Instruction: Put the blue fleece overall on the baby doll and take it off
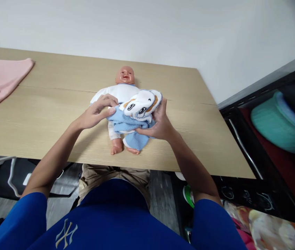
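A baby doll (125, 75) in a white top lies on its back on the table, head toward the wall and bare feet toward me. Bunched above its belly and legs is a light blue fleece cloth (128, 123) with a white embroidered animal face, perhaps a hood or bib. My right hand (160, 121) grips its right side, thumb in front and fingers behind. My left hand (98, 111) pinches the left edge of the cloth between thumb and fingers. The cloth covers the doll's middle and most of one leg.
The wooden table (59, 104) reaches back to a white wall. A pink cloth (1, 80) lies at the far left. To the right, a black shelf holds a teal basin (283, 121). Below the front edge stands a dark chair (7, 177).
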The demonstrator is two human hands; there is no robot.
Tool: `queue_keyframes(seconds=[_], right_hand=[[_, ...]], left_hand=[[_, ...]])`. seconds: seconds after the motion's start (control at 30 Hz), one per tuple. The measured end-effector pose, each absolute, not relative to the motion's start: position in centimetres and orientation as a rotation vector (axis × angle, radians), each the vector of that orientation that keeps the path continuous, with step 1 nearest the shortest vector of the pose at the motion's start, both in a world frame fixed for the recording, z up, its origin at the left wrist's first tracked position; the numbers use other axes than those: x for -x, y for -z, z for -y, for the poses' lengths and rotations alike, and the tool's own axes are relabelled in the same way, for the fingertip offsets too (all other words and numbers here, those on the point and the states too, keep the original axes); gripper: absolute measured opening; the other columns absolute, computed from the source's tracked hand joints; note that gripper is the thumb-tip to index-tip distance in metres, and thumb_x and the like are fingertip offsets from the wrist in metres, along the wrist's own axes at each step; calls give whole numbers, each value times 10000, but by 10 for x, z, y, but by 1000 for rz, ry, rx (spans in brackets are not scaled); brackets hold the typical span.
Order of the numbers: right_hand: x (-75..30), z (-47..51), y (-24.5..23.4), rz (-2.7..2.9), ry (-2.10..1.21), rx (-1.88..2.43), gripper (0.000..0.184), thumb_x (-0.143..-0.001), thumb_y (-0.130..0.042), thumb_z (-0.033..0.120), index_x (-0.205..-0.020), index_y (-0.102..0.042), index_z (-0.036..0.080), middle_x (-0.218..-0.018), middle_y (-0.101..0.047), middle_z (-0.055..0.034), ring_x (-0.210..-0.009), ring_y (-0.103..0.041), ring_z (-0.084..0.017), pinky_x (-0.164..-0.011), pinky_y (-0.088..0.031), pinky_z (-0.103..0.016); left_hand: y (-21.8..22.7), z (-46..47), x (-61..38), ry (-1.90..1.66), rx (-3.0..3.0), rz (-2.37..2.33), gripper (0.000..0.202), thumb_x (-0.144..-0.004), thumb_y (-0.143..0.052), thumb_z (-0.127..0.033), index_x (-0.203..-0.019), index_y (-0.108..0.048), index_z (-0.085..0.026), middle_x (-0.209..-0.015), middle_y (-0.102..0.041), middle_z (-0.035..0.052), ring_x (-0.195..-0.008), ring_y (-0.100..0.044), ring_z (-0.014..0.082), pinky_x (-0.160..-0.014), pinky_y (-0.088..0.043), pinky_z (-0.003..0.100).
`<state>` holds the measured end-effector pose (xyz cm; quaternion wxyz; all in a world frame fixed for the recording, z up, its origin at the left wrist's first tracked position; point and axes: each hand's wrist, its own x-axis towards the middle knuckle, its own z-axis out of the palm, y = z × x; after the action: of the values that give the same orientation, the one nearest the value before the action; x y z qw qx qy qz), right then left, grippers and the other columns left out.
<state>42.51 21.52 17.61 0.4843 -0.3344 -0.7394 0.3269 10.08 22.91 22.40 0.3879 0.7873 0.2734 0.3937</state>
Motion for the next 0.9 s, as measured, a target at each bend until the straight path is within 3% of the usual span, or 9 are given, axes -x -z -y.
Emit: queue_keyframes(seconds=[0.1,0.17,0.3,0.4,0.5,0.6,0.67,0.8,0.9], right_hand=[[-430,-220,-158,1908,-583,767,1089,-693,-1104,557,-1556,-474,347,-1402,-798,-107,-1416,-796,-399,-1181,-710,-587],[-431,-221,-149,1930,-435,752,1040,-733,-1070,577,-1562,-472,383,-1382,-795,-89,-1321,-822,-399,-1121,-729,-627],[-433,-215,-146,2013,-288,673,852,-779,-1066,524,-1473,-594,378,-1367,-805,-109,-1239,-832,-407,-1084,-734,-654],[-436,-209,-152,2091,-286,623,685,-805,-1074,430,-1358,-677,361,-1287,-834,-118,-1194,-841,-406,-1081,-729,-645],[-436,-206,-157,2104,-290,552,638,-807,-1069,437,-1315,-691,360,-1219,-853,-101,-1156,-845,-399,-1062,-721,-644],[-434,-205,-157,2051,-292,559,636,-778,-1053,519,-1272,-699,331,-1165,-849,-104,-1094,-838,-394,-1016,-722,-627],[-431,-205,-157,2026,-315,650,616,-734,-1041,568,-1192,-721,309,-1109,-837,-114,-1074,-830,-406,-1008,-719,-621],[-424,-202,-161,2021,-461,849,408,-712,-966,510,-947,-707,299,-988,-822,-101,-1021,-828,-407,-976,-720,-592],[-416,-199,-170,1972,-614,889,276,-778,-892,445,-911,-707,288,-921,-811,-73,-943,-818,-363,-950,-729,-552]], left_hand=[[-224,-233,-102,-979,-1883,-496,515,-1076,-789,-725,-886,-739,-249,-1573,-745,125,-1462,-688,351,-1304,-529,573],[-226,-237,-103,-930,-1833,-400,558,-1086,-783,-703,-794,-680,-240,-1624,-733,106,-1518,-681,367,-1322,-531,619],[-232,-245,-109,-804,-1889,-371,535,-1028,-876,-655,-779,-655,-237,-1467,-804,151,-1388,-751,364,-1229,-585,611],[-237,-248,-114,-749,-1962,-413,427,-921,-1004,-551,-1047,-711,-267,-1207,-830,129,-1141,-786,304,-1050,-620,501],[-245,-246,-117,-642,-2198,-548,469,-926,-985,-551,-1245,-773,-280,-1019,-772,54,-1016,-710,266,-1072,-559,485],[-251,-241,-117,-617,-2343,-588,402,-954,-913,-656,-1028,-822,-272,-1052,-755,72,-1063,-648,291,-1156,-505,527],[-250,-234,-116,-673,-2258,-538,471,-926,-930,-684,-915,-743,-251,-1160,-756,100,-1125,-650,306,-1124,-531,515],[-235,-218,-115,-776,-1909,-572,613,-848,-1050,-613,-971,-562,-263,-1028,-656,46,-976,-656,248,-889,-603,415],[-227,-206,-117,-906,-1705,-667,695,-826,-1085,-597,-1070,-512,-289,-969,-580,-2,-913,-682,221,-793,-622,373]])
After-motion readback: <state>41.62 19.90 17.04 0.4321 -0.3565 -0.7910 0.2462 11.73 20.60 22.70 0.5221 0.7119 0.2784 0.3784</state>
